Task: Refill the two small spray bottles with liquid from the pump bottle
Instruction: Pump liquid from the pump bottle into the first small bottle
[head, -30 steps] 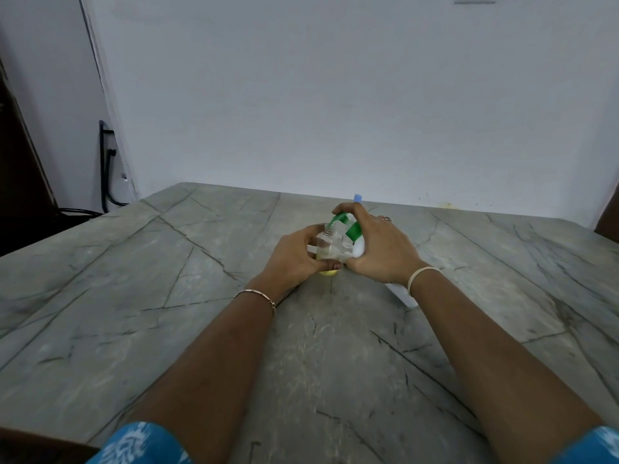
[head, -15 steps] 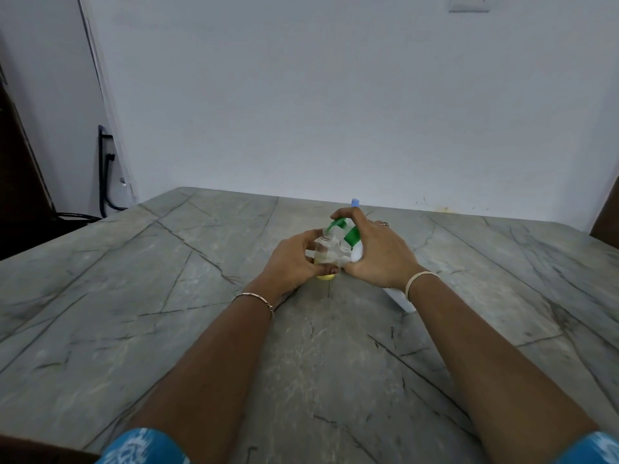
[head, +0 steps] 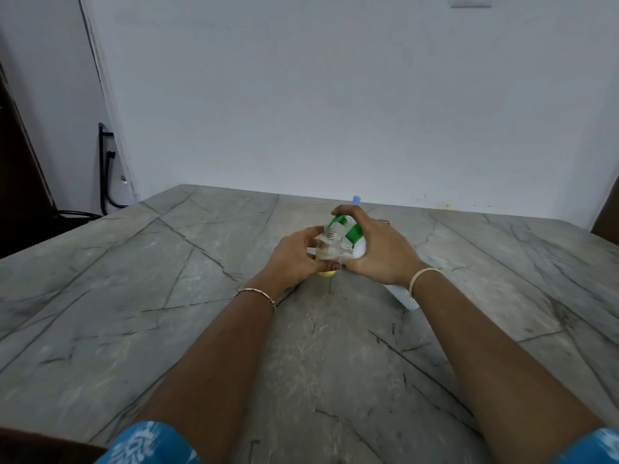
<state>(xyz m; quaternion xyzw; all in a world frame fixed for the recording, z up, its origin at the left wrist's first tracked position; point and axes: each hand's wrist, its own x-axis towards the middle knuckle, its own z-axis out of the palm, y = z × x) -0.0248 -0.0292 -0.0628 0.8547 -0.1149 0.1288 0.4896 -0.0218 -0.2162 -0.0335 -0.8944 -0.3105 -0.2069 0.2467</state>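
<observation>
Pump bottle (head: 359, 246) nozzle over spray btl (head: 325, 248).

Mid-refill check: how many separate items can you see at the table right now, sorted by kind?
Small clear bottle, neck open, in the left hand: 1
Pump bottle, green pump, in the right hand: 1
Blue-topped item behind the right hand, mostly hidden: 1
White item under the right wrist, kind unclear: 1
Total: 4
</observation>
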